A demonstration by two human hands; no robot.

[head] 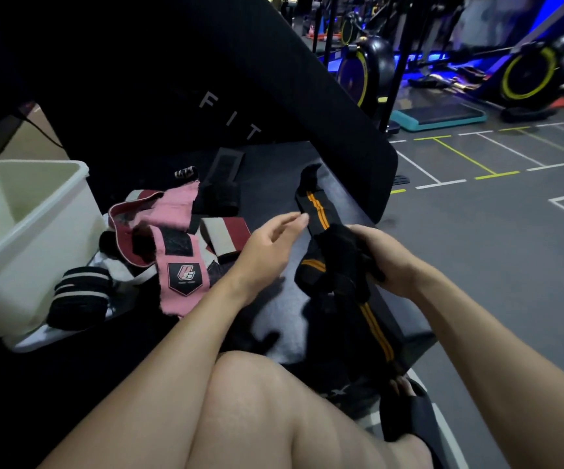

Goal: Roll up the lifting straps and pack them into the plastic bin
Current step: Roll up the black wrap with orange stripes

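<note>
A black strap with orange stripes (318, 208) lies bunched across the dark bench; its tail (377, 330) hangs down past my knee. My right hand (384, 258) grips the bunched middle of it. My left hand (270, 245) hovers just left of the strap with fingers straight, its tips near the striped end. The white plastic bin (27, 238) stands at the left and looks hollow inside. Beside it lie a pink strap (175, 262), a maroon-and-white strap (226, 235), a rolled black-and-white strap (81, 296) and black straps (221, 187).
A black padded backrest (206, 96) with lettering rises behind the bench. My bare knee (257, 401) and sandalled foot (405, 411) fill the foreground. To the right are grey gym floor (497, 238) with painted lines, a teal step platform (439, 118) and exercise bikes (527, 76).
</note>
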